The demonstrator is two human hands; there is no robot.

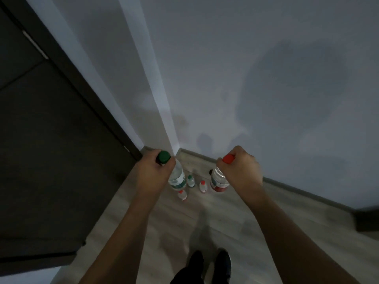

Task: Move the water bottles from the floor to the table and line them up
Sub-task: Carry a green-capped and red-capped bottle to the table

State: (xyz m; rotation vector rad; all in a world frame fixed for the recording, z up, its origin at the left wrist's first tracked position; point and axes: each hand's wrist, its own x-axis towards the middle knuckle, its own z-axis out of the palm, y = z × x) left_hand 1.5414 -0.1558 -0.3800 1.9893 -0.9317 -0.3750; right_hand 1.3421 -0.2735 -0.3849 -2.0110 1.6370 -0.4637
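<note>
- The left hand (152, 171) is closed in a fist round the neck of a green-capped bottle (176, 176), just under the cap.
- The green cap (164, 156) sticks up out of the top of that fist, by the thumb and first finger; the clear body with its green label hangs below and to the right of the knuckles, tilted.
- The right hand (240, 169) is curled the same way round the neck of a red-capped bottle (219, 181).
- Its red cap (228, 158) pokes out at the upper left of the fist; the body, with a red band near the base, hangs under the fingers.
- Both held bottles are up in the air above the floor (235, 226), well apart from each other, one to each hand.
- Between and below them three small bottles stand upright on the boards near the wall corner: a green-topped one (191, 180), a red-topped one (202, 186) just to its right, and another red-topped one (182, 195) nearer the person's feet.
- A dark cap (210, 172) peeps out beside the right-hand bottle; what it belongs to I cannot tell.
- A dark door (45, 152) fills the left side; grey walls meet in the corner behind the bottles.
- The person's dark shoes (209, 261) show at the bottom edge.
</note>
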